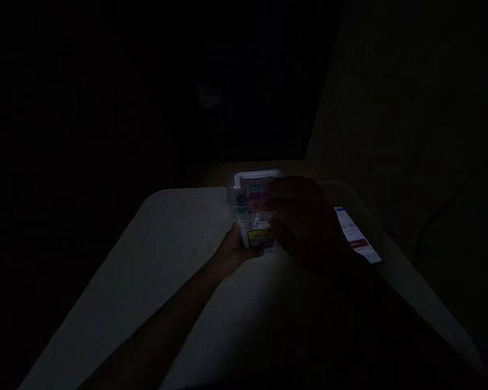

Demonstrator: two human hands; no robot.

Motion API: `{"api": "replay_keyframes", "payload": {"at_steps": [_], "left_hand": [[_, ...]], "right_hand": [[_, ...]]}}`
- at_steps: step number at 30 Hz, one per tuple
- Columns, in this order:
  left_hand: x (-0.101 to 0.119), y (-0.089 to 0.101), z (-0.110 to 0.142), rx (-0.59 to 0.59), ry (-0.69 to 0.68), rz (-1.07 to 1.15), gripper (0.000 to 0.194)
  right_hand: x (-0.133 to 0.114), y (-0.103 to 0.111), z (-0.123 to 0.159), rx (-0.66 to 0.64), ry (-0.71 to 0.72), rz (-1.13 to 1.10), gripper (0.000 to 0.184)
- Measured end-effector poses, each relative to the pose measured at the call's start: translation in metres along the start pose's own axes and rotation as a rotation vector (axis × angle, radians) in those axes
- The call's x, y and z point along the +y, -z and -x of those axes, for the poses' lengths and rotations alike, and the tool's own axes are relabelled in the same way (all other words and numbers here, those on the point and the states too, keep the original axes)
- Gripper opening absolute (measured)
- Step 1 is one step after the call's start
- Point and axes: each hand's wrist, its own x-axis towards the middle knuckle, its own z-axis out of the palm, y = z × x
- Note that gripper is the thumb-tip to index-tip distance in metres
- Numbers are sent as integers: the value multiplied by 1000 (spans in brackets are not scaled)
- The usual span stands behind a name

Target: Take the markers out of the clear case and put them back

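Two hands, left hand [232,250] and right hand [305,222], gripping clear box [254,208] (dim light)

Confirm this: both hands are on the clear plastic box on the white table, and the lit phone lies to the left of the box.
Wrong on one count. In the head view the phone lies to the right of the box, not the left. The left hand and right hand are both on the box, on the white table.

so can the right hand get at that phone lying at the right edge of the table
Probably yes. The right hand is on the clear plastic box, and the lit phone lies just beside it on the white table, with nothing visible between them in the dim picture.
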Motion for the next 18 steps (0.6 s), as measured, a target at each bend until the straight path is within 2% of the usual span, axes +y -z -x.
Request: {"api": "replay_keyframes", "payload": {"at_steps": [5,9,18], "left_hand": [[-1,2,-4,-24,-1,-3,66],[-2,2,-7,-59,-9,-72,64],[-6,1,-5,-37,-3,-133,65]], "right_hand": [[23,3,2,-107,-99,-135,49],[33,8,5,-227,-160,-203,49],[36,11,3,-236,-347,-347,66]]}}
